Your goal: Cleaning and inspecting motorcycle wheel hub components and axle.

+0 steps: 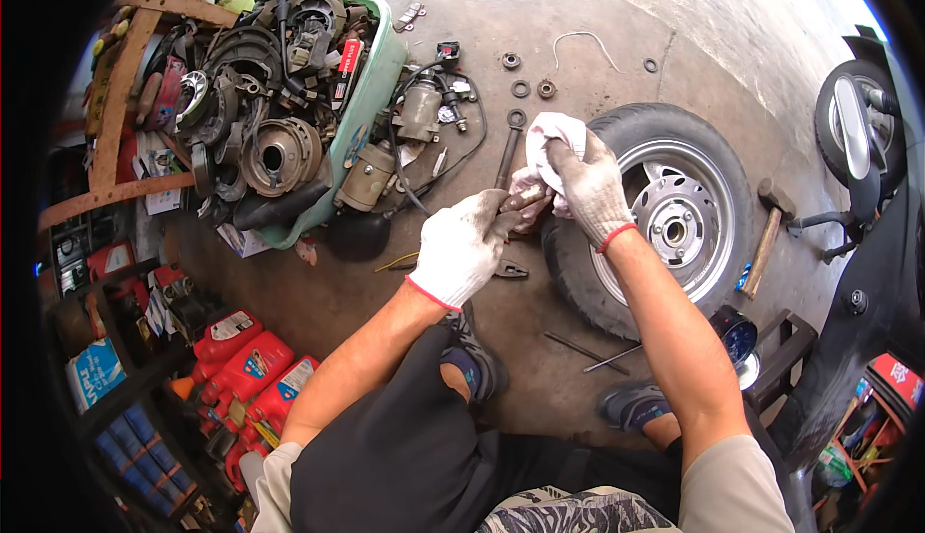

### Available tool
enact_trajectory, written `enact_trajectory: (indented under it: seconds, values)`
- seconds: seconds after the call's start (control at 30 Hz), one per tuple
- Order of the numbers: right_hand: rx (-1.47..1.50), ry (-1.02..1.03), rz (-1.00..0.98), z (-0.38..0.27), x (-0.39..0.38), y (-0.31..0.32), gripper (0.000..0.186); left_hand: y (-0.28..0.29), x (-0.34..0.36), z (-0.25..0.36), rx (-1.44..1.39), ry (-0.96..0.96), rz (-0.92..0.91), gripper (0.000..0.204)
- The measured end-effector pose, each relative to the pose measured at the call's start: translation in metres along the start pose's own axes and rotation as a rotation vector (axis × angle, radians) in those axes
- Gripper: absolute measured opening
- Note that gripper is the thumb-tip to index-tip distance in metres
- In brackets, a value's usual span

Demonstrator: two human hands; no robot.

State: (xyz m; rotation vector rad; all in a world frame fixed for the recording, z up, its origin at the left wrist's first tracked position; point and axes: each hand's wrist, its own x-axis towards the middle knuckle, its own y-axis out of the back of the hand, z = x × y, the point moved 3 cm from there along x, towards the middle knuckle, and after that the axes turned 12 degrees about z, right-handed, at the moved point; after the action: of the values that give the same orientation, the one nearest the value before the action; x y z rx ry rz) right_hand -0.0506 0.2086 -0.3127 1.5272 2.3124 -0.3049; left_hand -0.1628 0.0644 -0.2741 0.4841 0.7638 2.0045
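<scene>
My left hand [461, 249], in a white knit glove with a red cuff, closes its fingers round a short cylindrical metal piece [525, 198]; its exact kind does not show. My right hand [590, 188], gloved alike, grips a white and pinkish rag [557, 131]. The rag bunches beside the metal piece's far end and partly hides it. Just beyond the hands a long ring-end wrench [508, 152] lies on the floor. Pliers [512, 269] rest partly hidden by my left hand. To the right, a tyred wheel [708, 253] lies flat, partly under my right forearm.
At the left stands a green bin [376, 75] heaped with greasy parts, a motor-like unit [421, 109] beside it. Bearings [546, 89], rings [520, 89] and a bent wire [583, 36] lie ahead. A hammer [771, 225] is right of the wheel. Red bottles [252, 364] crowd the lower left.
</scene>
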Motion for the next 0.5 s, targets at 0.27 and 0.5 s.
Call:
enact_trajectory:
  seconds: [0.27,0.5]
  values:
    - [-0.687,0.761,-0.134,-0.014,-0.037,-0.017,0.033,-0.003,0.0,-0.008,-0.015,-0.077,0.044,0.02]
    - [-0.879,0.469,-0.147,-0.021,-0.021,-0.033,0.029,-0.005,-0.004,-0.005,0.089,-0.201,0.11,0.026]
